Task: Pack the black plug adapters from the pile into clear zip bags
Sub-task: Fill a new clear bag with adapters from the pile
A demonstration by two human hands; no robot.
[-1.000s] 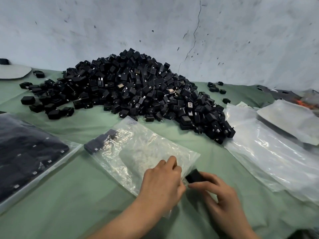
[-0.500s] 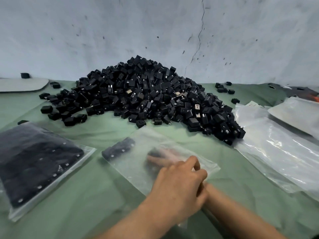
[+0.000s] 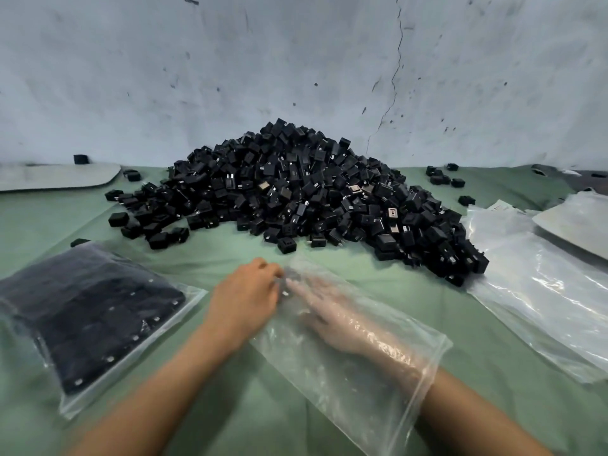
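Pushed wrist-deep into the clear zip bag (image 3: 371,383) since the earlier frame, the right hand (image 3: 329,315) is laid flat with fingers straight. The bag's far end is gripped by the left hand (image 3: 243,301), just before the pile of black plug adapters (image 3: 296,199).

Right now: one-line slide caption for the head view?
Right hand reaches inside a clear plastic zip bag, left hand holding its far end, before a pile of black plug adapters.
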